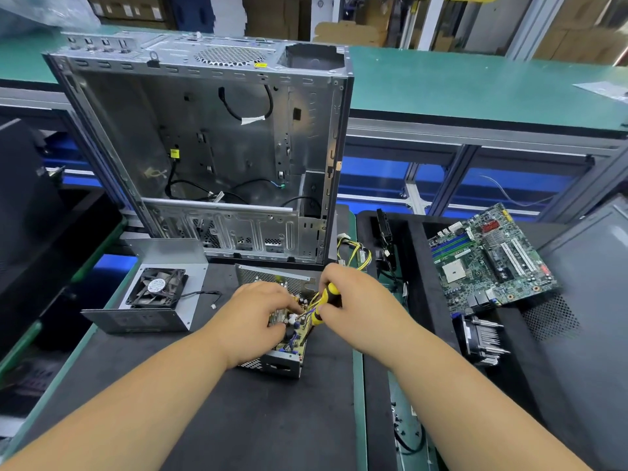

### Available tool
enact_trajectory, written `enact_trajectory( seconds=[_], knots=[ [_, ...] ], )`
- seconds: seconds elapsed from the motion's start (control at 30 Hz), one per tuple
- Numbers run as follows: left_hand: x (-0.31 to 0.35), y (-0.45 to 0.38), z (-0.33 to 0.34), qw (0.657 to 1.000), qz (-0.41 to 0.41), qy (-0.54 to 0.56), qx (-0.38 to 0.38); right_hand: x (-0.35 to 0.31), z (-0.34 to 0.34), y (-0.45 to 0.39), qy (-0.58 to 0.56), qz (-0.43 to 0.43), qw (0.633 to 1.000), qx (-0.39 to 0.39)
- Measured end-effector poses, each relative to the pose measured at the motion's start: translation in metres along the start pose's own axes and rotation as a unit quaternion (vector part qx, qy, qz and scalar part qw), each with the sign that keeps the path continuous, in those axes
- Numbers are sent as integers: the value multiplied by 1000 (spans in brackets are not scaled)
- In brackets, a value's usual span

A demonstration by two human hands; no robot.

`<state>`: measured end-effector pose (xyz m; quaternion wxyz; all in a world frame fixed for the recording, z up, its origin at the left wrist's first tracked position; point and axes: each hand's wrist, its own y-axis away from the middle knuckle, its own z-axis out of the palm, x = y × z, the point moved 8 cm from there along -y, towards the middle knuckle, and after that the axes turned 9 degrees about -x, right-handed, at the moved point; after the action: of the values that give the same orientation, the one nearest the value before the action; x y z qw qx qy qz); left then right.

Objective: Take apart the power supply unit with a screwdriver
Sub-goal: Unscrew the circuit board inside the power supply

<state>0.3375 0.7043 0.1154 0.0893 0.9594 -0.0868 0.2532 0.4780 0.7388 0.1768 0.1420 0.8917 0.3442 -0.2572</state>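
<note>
Black work mat (258, 419) — nearest surface, both forearms crossing it toward the middle.

Left hand (253, 321) — palm down on the open power supply unit (285, 348), fingers curled in among the parts on its circuit board; whether they pinch any one part cannot be told.

Right hand (353, 300) — fingers wrapped round the yellow-and-black handle of the screwdriver (324, 302), which slants down and leftward into the unit. The tip is hidden among wires and components.

Power supply unit — centre of the mat, between the hands; lid off, board exposed, perforated metal walls at its near and far ends.

Metal cover (149, 297) with a black fan (158, 287) fitted — lying left of the unit, well apart from it, a thin fan lead trailing right across the mat.

Yellow wire bundle (355, 251) — just beyond the right hand, at the mat's far right edge.

Heatsink (482, 338) — on the right-hand black tray, finned, lying on its side.

Motherboard (489, 258) — same tray, beyond the heatsink, propped at a tilt.

Computer case (204, 147) — standing upright behind the unit, side open, gutted apart from a few loose black cables inside.

Green bench (475, 86) — behind the case; cardboard boxes (350, 32) stacked beyond it.
</note>
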Motion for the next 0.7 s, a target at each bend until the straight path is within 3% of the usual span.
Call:
enact_trajectory(
  seconds=[0.17,0.37,0.57,0.7],
  knots=[
    [11,-2,-1,999,-1,51,-3,12,-39,11,-98,20,991,84],
    [22,-9,-3,966,-62,246,57,34,-76,33,-232,29,956,176],
    [46,-24,10,973,-71,213,59,53,-93,64,-256,41,938,231],
    [90,-37,50,985,-33,168,-32,65,-106,92,-235,57,929,280]
  ],
)
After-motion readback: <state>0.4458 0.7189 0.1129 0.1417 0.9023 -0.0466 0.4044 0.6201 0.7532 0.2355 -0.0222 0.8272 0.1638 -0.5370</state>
